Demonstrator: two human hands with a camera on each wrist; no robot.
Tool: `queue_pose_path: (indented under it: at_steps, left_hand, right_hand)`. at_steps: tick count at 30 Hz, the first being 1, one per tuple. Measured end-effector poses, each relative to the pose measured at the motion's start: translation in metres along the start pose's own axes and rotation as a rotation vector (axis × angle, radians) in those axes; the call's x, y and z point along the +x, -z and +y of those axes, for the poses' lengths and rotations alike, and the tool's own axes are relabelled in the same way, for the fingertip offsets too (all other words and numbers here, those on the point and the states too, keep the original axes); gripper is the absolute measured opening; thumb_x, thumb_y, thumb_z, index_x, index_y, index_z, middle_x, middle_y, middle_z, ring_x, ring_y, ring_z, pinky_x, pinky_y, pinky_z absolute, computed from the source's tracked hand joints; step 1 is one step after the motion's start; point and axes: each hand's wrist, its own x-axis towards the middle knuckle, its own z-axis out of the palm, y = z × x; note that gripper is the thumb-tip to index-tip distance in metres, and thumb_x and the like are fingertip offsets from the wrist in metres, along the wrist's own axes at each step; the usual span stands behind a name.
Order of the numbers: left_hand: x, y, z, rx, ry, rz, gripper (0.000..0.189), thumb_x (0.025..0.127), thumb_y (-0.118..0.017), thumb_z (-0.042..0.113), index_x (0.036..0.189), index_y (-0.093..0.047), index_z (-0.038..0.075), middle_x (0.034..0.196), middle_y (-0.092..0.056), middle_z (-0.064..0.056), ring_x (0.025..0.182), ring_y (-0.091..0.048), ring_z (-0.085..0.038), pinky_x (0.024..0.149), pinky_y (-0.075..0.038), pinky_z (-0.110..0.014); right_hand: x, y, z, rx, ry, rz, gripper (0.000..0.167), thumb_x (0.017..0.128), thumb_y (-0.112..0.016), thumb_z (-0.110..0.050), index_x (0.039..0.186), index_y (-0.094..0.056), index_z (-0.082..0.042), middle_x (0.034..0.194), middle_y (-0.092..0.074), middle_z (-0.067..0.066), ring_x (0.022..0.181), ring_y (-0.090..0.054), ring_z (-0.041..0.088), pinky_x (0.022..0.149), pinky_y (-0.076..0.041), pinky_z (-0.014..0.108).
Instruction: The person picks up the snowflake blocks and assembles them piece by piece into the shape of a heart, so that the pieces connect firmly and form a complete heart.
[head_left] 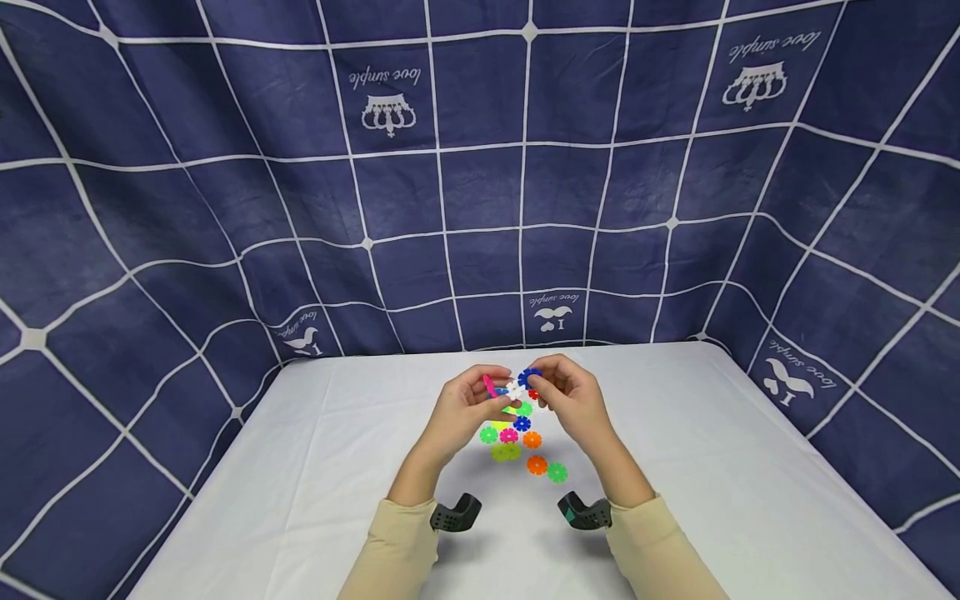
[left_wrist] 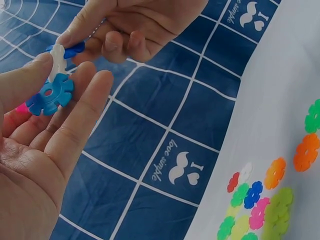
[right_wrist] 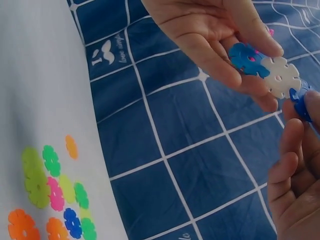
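Over the table, both hands hold a small chain of notched plastic snowflake discs. My left hand (head_left: 459, 412) grips its near part between thumb and fingers: a pink disc (head_left: 489, 385) and a light blue disc (left_wrist: 59, 94). A white disc (right_wrist: 282, 77) is slotted into the light blue one and sticks out toward the right. My right hand (head_left: 576, 402) pinches a dark blue disc (head_left: 527, 378) between thumb and forefinger, at the white disc's outer edge. In the right wrist view the dark blue disc overlaps that edge; the fingertips hide part of it.
Loose discs lie below the hands on the white-covered table (head_left: 300, 467): orange discs (head_left: 537, 465), green discs (head_left: 557, 472), yellow-green discs (head_left: 506, 452), a pink disc (head_left: 509, 436) and a blue disc (head_left: 522, 423). A navy grid curtain (head_left: 480, 192) stands behind and at both sides.
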Motion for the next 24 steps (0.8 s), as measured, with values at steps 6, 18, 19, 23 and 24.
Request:
queue_pose_path:
  at_steps: [6,18,19,23,24]
  left_hand:
    - [0.001,-0.001,-0.002,-0.008,0.034,0.037,0.036,0.091,-0.069,0.001,0.126,-0.06,-0.001,0.103,-0.069,-0.021,0.083,-0.074,-0.027,0.075,-0.063,-0.037]
    - [0.003,-0.006,0.0,-0.078,0.088,0.127,0.026,0.088,-0.071,-0.003,0.114,-0.067,-0.003,0.088,-0.073,-0.014,0.069,-0.072,-0.018,0.075,-0.063,-0.038]
    - [0.003,-0.006,0.001,-0.087,0.087,0.132,0.026,0.088,-0.07,-0.004,0.113,-0.067,-0.004,0.087,-0.073,-0.012,0.068,-0.072,-0.018,0.074,-0.063,-0.038]
    - [0.003,-0.009,0.002,-0.101,0.089,0.15,0.025,0.088,-0.071,-0.004,0.113,-0.067,-0.004,0.083,-0.073,-0.007,0.067,-0.072,-0.017,0.074,-0.063,-0.036]
    - [0.003,-0.009,0.002,-0.102,0.091,0.155,0.025,0.088,-0.071,-0.004,0.112,-0.067,-0.004,0.083,-0.073,-0.007,0.067,-0.072,-0.017,0.074,-0.063,-0.035]
  right_hand:
    - [-0.001,-0.002,-0.002,0.017,0.016,0.017,0.013,0.096,-0.066,-0.012,0.105,-0.065,-0.003,0.086,-0.06,0.02,0.067,-0.054,0.038,0.061,-0.055,0.023]
    - [-0.002,-0.013,-0.001,0.155,0.071,0.076,0.01,0.094,-0.065,-0.003,0.1,-0.062,0.004,0.078,-0.062,0.008,0.059,-0.054,0.015,0.057,-0.053,0.02]
    - [-0.002,-0.014,-0.001,0.17,0.075,0.08,0.01,0.094,-0.065,-0.002,0.1,-0.061,0.005,0.078,-0.062,0.006,0.058,-0.054,0.016,0.056,-0.053,0.02]
    - [-0.003,-0.015,-0.001,0.205,0.063,0.093,0.01,0.094,-0.065,-0.002,0.099,-0.061,0.005,0.078,-0.062,0.01,0.057,-0.054,0.015,0.056,-0.053,0.019]
    - [-0.003,-0.015,-0.001,0.208,0.058,0.092,0.01,0.094,-0.066,-0.003,0.099,-0.061,0.005,0.078,-0.062,0.011,0.058,-0.055,0.015,0.057,-0.053,0.019]
